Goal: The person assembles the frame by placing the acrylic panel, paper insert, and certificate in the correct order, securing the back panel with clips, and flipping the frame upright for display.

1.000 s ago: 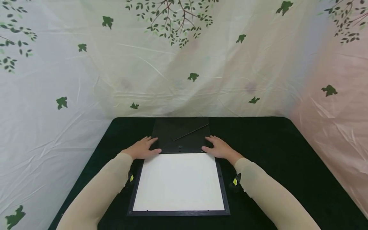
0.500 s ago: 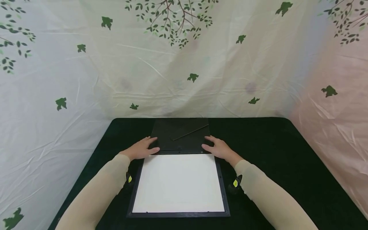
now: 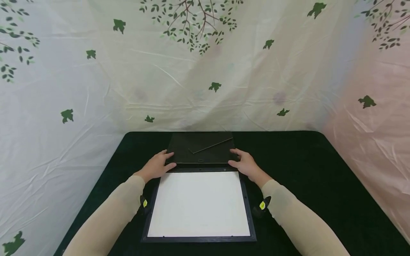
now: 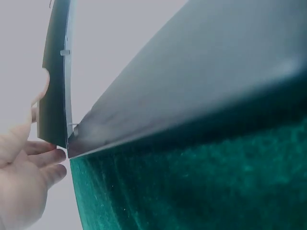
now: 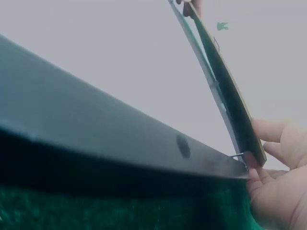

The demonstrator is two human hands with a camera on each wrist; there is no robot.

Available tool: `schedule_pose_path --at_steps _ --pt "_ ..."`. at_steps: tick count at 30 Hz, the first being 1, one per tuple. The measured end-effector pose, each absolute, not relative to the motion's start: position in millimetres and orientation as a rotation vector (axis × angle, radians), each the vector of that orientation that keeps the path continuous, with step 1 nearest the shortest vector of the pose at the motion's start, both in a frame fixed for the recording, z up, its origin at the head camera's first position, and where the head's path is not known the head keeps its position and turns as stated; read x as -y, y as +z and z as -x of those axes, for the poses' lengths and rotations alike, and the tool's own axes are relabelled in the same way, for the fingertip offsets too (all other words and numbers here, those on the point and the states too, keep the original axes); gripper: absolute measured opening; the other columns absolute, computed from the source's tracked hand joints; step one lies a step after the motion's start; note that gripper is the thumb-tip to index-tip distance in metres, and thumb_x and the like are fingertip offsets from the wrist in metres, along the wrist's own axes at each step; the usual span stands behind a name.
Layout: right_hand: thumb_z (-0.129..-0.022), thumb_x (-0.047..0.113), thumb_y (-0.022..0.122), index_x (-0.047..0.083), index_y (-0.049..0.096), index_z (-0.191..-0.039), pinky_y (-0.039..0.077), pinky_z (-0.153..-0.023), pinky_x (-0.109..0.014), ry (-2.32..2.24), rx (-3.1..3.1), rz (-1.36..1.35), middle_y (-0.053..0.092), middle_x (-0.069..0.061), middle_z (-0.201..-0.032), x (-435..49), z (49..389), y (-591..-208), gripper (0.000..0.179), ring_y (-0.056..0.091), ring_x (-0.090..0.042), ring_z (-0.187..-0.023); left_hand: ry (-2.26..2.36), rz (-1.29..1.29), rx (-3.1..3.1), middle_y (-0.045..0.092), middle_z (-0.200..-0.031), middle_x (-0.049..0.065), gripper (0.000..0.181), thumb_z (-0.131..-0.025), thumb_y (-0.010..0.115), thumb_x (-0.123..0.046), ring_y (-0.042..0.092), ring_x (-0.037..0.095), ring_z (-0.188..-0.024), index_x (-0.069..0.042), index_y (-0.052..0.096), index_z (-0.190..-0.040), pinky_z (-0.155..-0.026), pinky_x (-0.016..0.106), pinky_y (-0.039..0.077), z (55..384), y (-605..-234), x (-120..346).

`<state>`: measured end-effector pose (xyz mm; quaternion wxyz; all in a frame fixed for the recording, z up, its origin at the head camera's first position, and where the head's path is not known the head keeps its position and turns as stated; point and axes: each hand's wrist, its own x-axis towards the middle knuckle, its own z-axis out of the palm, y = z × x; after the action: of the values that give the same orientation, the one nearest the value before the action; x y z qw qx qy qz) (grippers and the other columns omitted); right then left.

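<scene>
A dark picture frame [image 3: 198, 239] lies on the table with a white sheet [image 3: 198, 204] inside it. At its far end is a black backing board [image 3: 180, 144], crossed by a thin slanting line or strip. My left hand [image 3: 156, 166] holds the board's left edge, and my right hand [image 3: 248, 166] grips its right edge. In the left wrist view, the thumb presses the face of the board [image 4: 53, 96] while fingers sit under its lower corner. The right wrist view has the board [image 5: 230, 100] tilted up beside the frame's corner, between thumb and fingers.
A dark green cloth [image 3: 288, 170] covers the table, which ends at a hanging pale curtain [image 3: 179, 71] with leaf prints. Small metal tabs [image 4: 65, 52] stick out from the frame's inner edge.
The board's near edge has risen and shifted away from me, baring the frame's far bar. Both hands moved slightly with it, while the frame stayed in place.
</scene>
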<state>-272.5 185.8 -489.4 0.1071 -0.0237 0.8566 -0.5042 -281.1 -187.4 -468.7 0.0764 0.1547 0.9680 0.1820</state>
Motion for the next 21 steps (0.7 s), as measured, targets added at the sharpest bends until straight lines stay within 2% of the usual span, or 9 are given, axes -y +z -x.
schedule_pose_path --at_steps 9,13,16,18,20,21 --pt "-0.092 0.016 0.067 0.023 0.044 -0.145 0.031 -0.108 -0.052 -1.69 -2.47 0.002 0.018 -0.005 -0.159 -190 259 -481 0.058 0.024 -0.037 -0.141 0.706 -0.43 -2.986 0.023 -0.155 0.021 0.064 -0.093 0.062 -0.04 0.027 0.043 -0.138 -0.009 0.042 -0.146 -0.106 0.058 0.029 269 -460 182" --pt "-0.092 0.014 0.066 0.023 0.044 -0.145 0.024 -0.113 -0.049 -1.793 -2.454 0.011 0.017 0.001 -0.159 -195 246 -473 0.058 0.023 -0.033 -0.142 0.824 -0.44 -3.056 0.024 -0.156 0.018 0.063 -0.091 0.066 -0.037 0.031 0.041 -0.138 -0.01 0.046 -0.144 -0.103 0.053 0.037 257 -452 177" --pt "-0.093 0.011 0.065 0.022 0.043 -0.146 0.02 -0.114 -0.048 -1.879 -2.437 0.028 0.017 0.005 -0.159 -198 236 -468 0.058 0.022 -0.031 -0.142 0.941 -0.433 -3.097 0.026 -0.156 0.015 0.063 -0.088 0.07 -0.034 0.036 0.037 -0.136 -0.01 0.048 -0.142 -0.094 0.045 0.048 247 -445 172" --pt "-0.093 0.007 0.063 0.021 0.043 -0.146 0.018 -0.115 -0.047 -1.94 -2.416 0.033 0.017 0.007 -0.159 -198 230 -464 0.059 0.023 -0.029 -0.142 1.023 -0.425 -3.122 0.027 -0.156 0.013 0.064 -0.086 0.073 -0.032 0.041 0.035 -0.133 -0.011 0.05 -0.141 -0.08 0.038 0.054 239 -440 168" --pt "-0.092 0.003 0.062 0.02 0.042 -0.147 0.018 -0.115 -0.046 -2.006 -2.391 0.036 0.016 0.009 -0.159 -198 225 -460 0.06 0.026 -0.028 -0.14 1.099 -0.43 -3.148 0.028 -0.155 0.012 0.064 -0.084 0.076 -0.03 0.049 0.033 -0.127 -0.01 0.052 -0.14 -0.065 0.035 0.052 232 -436 165" --pt "-0.092 0.001 0.062 0.019 0.041 -0.147 0.018 -0.115 -0.045 -2.042 -2.375 0.035 0.016 0.009 -0.159 -197 222 -459 0.061 0.028 -0.028 -0.139 1.131 -0.437 -3.161 0.029 -0.155 0.011 0.064 -0.083 0.077 -0.028 0.049 0.033 -0.126 -0.009 0.052 -0.139 -0.063 0.034 0.05 229 -434 163"
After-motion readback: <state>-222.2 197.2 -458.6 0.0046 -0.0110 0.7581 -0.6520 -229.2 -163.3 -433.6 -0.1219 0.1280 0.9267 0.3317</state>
